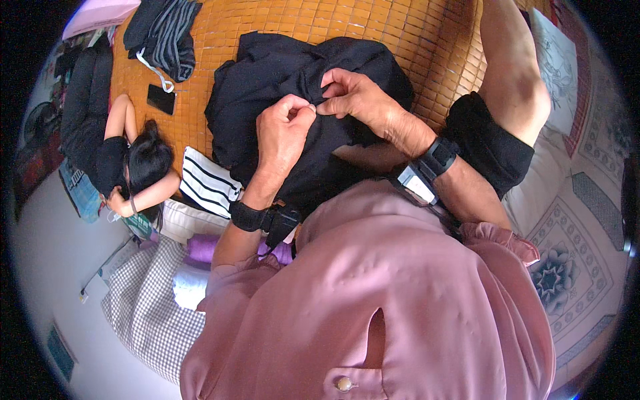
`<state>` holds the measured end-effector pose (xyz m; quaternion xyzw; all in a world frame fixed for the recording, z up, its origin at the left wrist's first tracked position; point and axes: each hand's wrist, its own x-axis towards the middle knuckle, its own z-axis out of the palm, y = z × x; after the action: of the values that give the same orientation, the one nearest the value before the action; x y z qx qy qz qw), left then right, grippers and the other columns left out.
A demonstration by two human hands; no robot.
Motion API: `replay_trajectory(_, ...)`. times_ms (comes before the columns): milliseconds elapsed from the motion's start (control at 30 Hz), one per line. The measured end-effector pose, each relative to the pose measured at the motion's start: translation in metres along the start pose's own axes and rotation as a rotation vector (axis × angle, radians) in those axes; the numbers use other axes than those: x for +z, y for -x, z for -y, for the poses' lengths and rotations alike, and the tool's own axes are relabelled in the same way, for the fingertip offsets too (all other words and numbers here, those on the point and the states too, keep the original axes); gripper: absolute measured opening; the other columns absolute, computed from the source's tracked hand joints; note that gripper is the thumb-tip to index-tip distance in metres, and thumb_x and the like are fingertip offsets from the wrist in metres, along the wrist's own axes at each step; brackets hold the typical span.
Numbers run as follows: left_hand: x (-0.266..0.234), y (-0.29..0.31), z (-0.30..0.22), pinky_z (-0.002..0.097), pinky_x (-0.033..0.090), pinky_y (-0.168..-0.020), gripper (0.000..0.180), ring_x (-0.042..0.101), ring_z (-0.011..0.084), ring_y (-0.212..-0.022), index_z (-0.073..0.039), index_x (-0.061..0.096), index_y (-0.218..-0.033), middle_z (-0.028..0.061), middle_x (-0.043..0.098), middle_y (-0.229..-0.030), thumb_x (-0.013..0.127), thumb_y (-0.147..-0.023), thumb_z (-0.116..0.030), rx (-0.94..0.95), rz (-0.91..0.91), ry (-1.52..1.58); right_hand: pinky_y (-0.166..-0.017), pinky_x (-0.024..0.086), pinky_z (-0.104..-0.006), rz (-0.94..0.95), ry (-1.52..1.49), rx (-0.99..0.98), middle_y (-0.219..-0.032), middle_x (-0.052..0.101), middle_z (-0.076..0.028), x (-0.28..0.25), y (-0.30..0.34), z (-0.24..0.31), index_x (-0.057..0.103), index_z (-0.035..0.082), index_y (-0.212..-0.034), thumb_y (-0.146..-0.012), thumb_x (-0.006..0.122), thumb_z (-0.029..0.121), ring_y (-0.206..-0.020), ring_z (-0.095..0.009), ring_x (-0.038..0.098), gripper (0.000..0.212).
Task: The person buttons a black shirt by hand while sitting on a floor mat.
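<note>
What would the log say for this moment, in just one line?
left hand: pinching black cloth | right hand: pinching same cloth, fingertips meeting | cloth: bunched on bamboo mat | phone: on mat

The scene is brightly and evenly lit by soft daylight with no hard glare. The orange woven mat [280,27] in the upper centre is vivid and well exposed. The black garment [280,73] at centre swallows detail, its folds barely readable, and only faint shadows sit under it. The pink blouse [400,300] filling the lower half shows gentle shading in its creases. Focus is fairly sharp at centre and softens outward. Fisheye bending curves lines strongly near the rim, and the corners fall to black vignette.
</note>
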<state>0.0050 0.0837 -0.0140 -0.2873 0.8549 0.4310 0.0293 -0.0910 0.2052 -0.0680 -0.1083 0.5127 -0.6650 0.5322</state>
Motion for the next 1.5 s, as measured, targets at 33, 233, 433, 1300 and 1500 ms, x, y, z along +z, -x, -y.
replay_trajectory(33, 0.001, 0.0, 0.001, 0.0273, 0.041, -0.049, 0.012, 0.054, 0.0129, -0.05, 0.0, 0.06, -0.072, 0.0084, 0.057, -0.055, 0.059, -0.074, -0.013, 0.004, -0.034, 0.013, -0.059, 0.04, -0.0201, -0.006, -0.005, 0.027, -0.076, 0.051, 0.001, 0.0, 0.0, 0.001, 0.05, 0.007, -0.091, -0.068, 0.062, -0.003, -0.069, -0.008, 0.05, 0.029)
replay_trajectory(233, -0.002, -0.007, 0.003, 0.0241, 0.039, -0.049, 0.013, 0.048, 0.0062, -0.052, 0.0, 0.061, -0.073, 0.0015, 0.054, -0.053, 0.061, -0.073, -0.012, -0.083, 0.05, 0.137, -0.063, 0.042, -0.0203, 0.03, -0.007, -0.025, -0.076, 0.052, 0.001, -0.003, -0.003, 0.0, 0.049, 0.006, -0.092, -0.067, 0.061, -0.006, -0.071, -0.007, 0.051, 0.03)
replay_trajectory(433, -0.009, -0.01, 0.001, 0.0194, 0.031, -0.053, 0.01, 0.041, 0.0042, -0.056, -0.002, 0.058, -0.067, -0.0034, 0.048, -0.059, 0.057, -0.074, -0.008, -0.177, 0.175, 0.368, -0.068, 0.042, -0.0197, 0.04, 0.1, -0.161, -0.077, 0.053, 0.002, -0.001, -0.005, -0.004, 0.049, 0.006, -0.094, -0.067, 0.059, -0.009, -0.073, -0.006, 0.05, 0.032)
replay_trajectory(1300, -0.015, -0.007, -0.003, 0.0174, 0.029, -0.055, 0.008, 0.039, 0.0016, -0.059, -0.005, 0.058, -0.074, -0.0071, 0.047, -0.064, 0.056, -0.077, -0.013, -0.197, 0.212, 0.525, -0.058, 0.039, -0.0185, 0.026, -0.052, -0.012, -0.073, 0.047, 0.007, -0.003, 0.005, 0.012, 0.053, 0.01, -0.085, -0.072, 0.06, 0.005, -0.068, -0.002, 0.045, 0.015)
replay_trajectory(1500, -0.015, 0.002, 0.008, 0.0165, 0.035, -0.061, 0.009, 0.044, 0.0021, -0.066, -0.003, 0.058, -0.082, -0.0046, 0.052, -0.069, 0.057, -0.081, -0.012, -0.149, 0.238, 0.423, -0.048, 0.032, -0.0171, -0.111, 0.124, 0.046, -0.066, 0.048, 0.012, -0.009, 0.008, 0.006, 0.052, 0.016, -0.073, -0.078, 0.059, 0.019, -0.061, 0.0, 0.042, 0.009)
